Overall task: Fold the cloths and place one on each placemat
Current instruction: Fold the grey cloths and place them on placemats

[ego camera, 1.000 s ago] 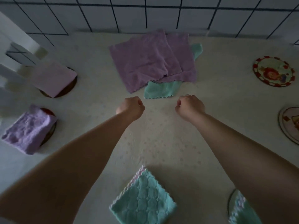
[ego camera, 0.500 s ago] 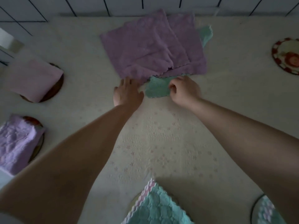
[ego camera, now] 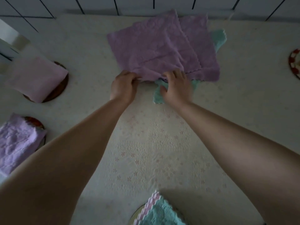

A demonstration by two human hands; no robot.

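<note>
Purple cloth (ego camera: 151, 51), topmost of an unfolded pile at the far middle of the table (ego camera: 162, 151), lies spread flat, overlapping a second purple cloth (ego camera: 203, 51) to its right. A teal cloth (ego camera: 158, 95) lies beneath both; one corner shows at the near edge of the pile, another at the far right.

Left hand (ego camera: 123, 86): fingers curled, pinching the near left corner of the top purple cloth. Right hand (ego camera: 176, 88): fingers bent over the near edge of the same cloth, thumb against the teal corner; whether it actually grips either cloth cannot be told.

Left side of table: a folded pink cloth (ego camera: 35, 78) rests on a dark round placemat (ego camera: 60, 91); nearer, a folded lilac cloth (ego camera: 17, 142) covers most of another placemat (ego camera: 34, 122). Near edge, middle: a folded teal cloth with pink trim (ego camera: 160, 213) on a round mat. Far right edge: a red-patterned placemat (ego camera: 294, 64), partly out of view.
</note>
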